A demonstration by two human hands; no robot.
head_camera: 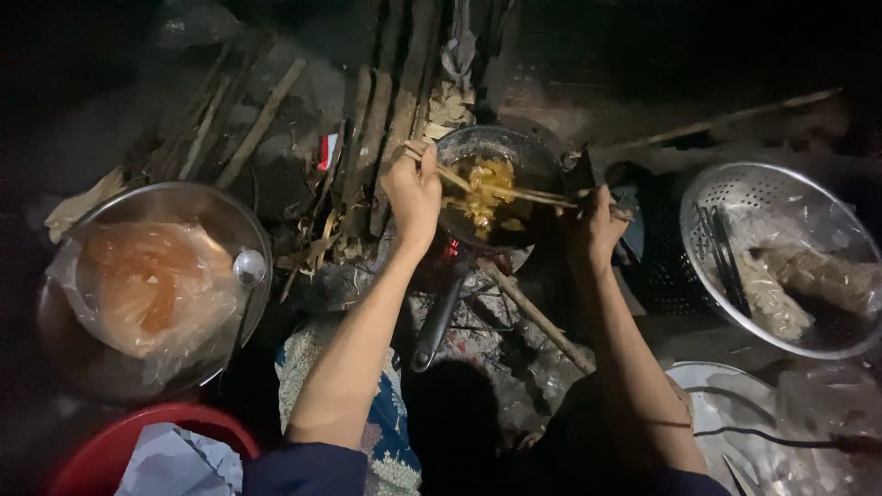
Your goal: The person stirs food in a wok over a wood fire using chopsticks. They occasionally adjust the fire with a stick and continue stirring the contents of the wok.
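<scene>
Nearest, the forearms reach out to a black frying pan [496,184] over the fire. The left hand [413,188] and right hand [593,225] each close their fingers around long chopsticks [501,188] crossing yellowish food [487,197]; turning pieces gently, tips low, should avoid splashing.

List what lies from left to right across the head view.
Steel bowl with an orange bag → left hand → black pan of yellow food → right hand → steel colander.
</scene>
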